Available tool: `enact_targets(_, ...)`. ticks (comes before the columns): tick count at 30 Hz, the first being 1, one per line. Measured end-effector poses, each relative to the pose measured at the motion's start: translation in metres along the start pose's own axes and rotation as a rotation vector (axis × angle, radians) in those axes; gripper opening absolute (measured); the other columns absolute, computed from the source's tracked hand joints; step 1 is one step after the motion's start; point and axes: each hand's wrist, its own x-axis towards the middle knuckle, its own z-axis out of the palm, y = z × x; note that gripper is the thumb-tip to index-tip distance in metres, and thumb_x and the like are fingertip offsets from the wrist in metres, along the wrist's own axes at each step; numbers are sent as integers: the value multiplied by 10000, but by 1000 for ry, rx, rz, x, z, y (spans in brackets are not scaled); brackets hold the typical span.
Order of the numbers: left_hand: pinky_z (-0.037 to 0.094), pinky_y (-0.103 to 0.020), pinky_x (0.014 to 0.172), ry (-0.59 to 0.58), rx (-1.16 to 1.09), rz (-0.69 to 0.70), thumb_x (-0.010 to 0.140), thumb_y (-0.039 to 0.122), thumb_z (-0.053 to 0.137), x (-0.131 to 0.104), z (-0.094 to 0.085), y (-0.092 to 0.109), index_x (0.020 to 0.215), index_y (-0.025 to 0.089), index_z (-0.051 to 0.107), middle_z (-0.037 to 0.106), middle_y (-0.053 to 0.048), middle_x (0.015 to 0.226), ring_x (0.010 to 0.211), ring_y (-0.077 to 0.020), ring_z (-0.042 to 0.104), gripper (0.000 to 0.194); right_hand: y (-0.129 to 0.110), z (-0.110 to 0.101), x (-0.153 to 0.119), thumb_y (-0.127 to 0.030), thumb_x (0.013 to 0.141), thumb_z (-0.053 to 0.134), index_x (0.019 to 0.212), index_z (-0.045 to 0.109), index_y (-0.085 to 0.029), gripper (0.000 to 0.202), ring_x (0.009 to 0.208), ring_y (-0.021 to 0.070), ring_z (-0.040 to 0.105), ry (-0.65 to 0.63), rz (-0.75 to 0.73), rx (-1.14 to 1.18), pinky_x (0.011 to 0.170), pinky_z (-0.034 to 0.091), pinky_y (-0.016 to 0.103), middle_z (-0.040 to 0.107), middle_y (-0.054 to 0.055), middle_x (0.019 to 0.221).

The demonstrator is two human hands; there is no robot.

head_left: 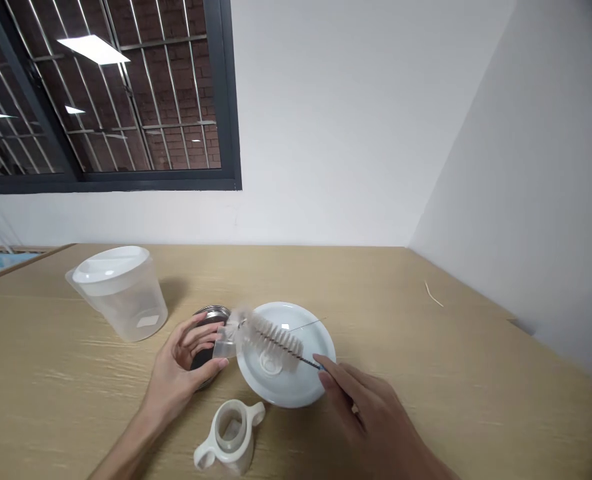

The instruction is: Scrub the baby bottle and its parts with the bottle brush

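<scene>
Brushing the clear piece (224, 344) seems underway: your left hand (183, 357) grips it, your right hand (363, 403) pinches the brush (280, 343). Next likely needs steady holding.

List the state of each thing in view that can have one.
Brush: in the right hand, bristles above the plate.
Clear plastic piece: in the left hand, at the brush's tip.
White plate: upright, clear ring in it.
Two-handled holder: upright, open on top.
Pitcher: standing, lid apparently on.
Window: open or shut, unclear.
</scene>
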Motion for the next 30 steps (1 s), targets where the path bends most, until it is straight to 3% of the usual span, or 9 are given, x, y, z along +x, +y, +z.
enact_targets(6, 551, -478, 999, -27, 4, -30, 693, 282, 861, -2, 1, -4, 1303, 223, 488, 719, -159, 1256, 1205, -321, 659, 718, 4, -5, 0, -202, 979, 501, 1244, 633, -227, 297, 510, 123, 595, 57, 39, -6, 451, 446, 228, 705, 17, 744)
enact_targets(11, 503, -503, 1064, -54, -43, -17, 729, 248, 842, -2, 0, -8, 1311, 234, 465, 704, -152, 1290, 1209, -295, 658, 693, -2, -6, -1, -148, 964, 518, 1323, 575, -214, 370, 499, 119, 563, -10, -83, 30, 473, 443, 236, 659, 1, 686)
enact_targets(14, 494, -509, 1081, -51, -63, -11, 733, 238, 838, -2, 0, -8, 1292, 226, 477, 697, -154, 1299, 1241, -295, 638, 665, 6, -4, 0, -192, 977, 509, 1258, 632, -192, 307, 492, 124, 588, -16, -45, -23, 450, 448, 236, 690, 24, 705)
enact_targets(20, 509, -509, 1080, -97, -48, 10, 753, 237, 819, -2, 0, -4, 1273, 210, 537, 670, -156, 1335, 1245, -305, 635, 592, 19, -15, 1, -212, 981, 499, 1186, 671, -187, 268, 794, 205, 744, 40, 48, -75, 621, 573, 263, 769, 100, 1000)
enact_targets(26, 511, -496, 1083, -139, -48, 10, 775, 234, 804, -3, 0, -7, 1297, 228, 539, 643, -144, 1373, 1266, -299, 618, 585, 3, -7, -1, -157, 966, 504, 1262, 634, -157, 323, 480, 132, 571, -17, -98, 8, 459, 452, 246, 676, 34, 672)
enact_targets(30, 507, -503, 1083, -149, -76, -2, 794, 252, 794, -7, -1, -4, 1299, 217, 522, 619, -156, 1398, 1267, -300, 615, 574, 5, -2, 1, -195, 978, 506, 1176, 673, -139, 265, 544, 126, 639, 15, -58, -42, 486, 473, 222, 716, 52, 753)
